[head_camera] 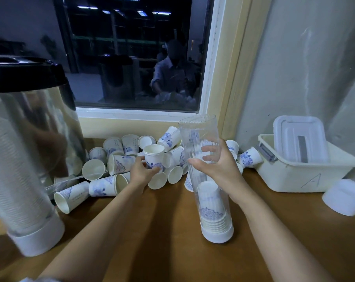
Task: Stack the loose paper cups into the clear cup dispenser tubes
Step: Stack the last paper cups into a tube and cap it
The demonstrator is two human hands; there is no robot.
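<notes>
Left hand (141, 171) curled round one paper cup (153, 155), right hand (215, 167) clasped about the clear tube (199, 135): the next cup is being fetched.
A full dispenser tube (15, 169) is seen at the near left, beside a steel urn (42, 119). The loose cups (119, 161) are heaped on the worktop (168, 231) under the window, and the gripped cup is held mouth up just over that heap. To its right the clear tube is steadied upright on its white base (217, 236), a short stack (212, 208) nested rim-down at its bottom. For the next move the cup would need to be turned over, raised above the tube's open top and let down onto the stack. A cream tub (294, 180) stands at the far right.
</notes>
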